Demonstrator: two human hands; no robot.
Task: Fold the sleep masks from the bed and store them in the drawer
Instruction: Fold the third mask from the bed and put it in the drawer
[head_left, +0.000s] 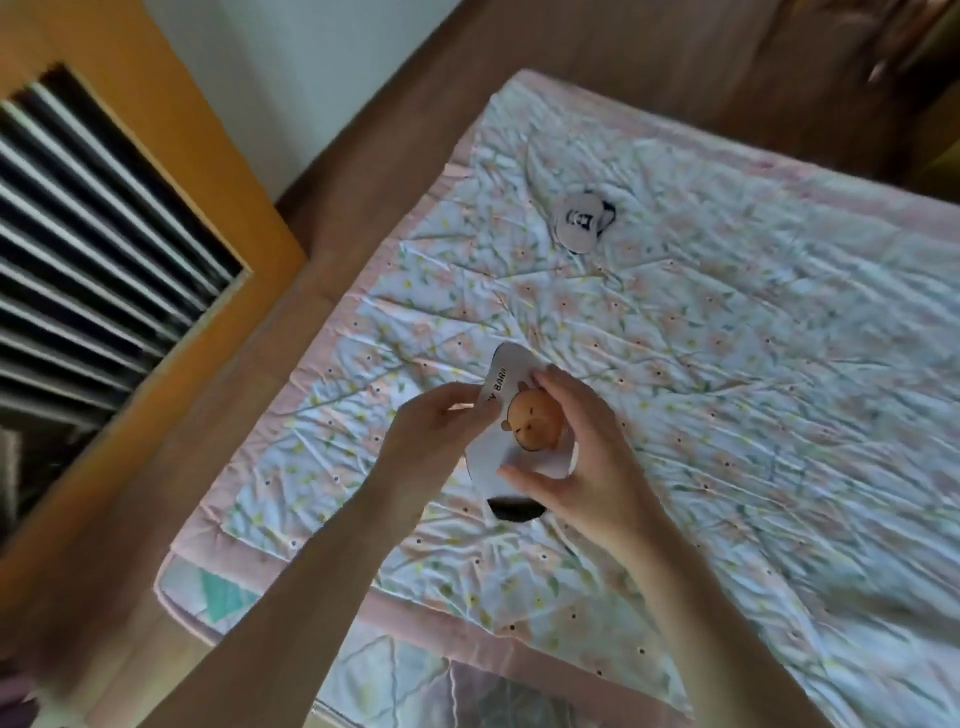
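A white sleep mask (511, 415) with an orange cartoon animal and black lettering is held just above the floral bed cover (727, 389). My left hand (436, 431) pinches its left edge. My right hand (576, 457) grips its right side, thumb under the lower edge and fingers over the top. A black piece (514, 508), probably the strap or dark backing, shows below the mask. Farther up the bed lies a second white mask (579, 223) with a black face print, bunched and partly folded. No drawer is in view.
The bed's pink border (415, 608) runs along the near and left sides. A wooden frame with dark slats (104, 234) stands to the left, beyond a brown floor strip (332, 208). Brown floor lies past the bed's far edge.
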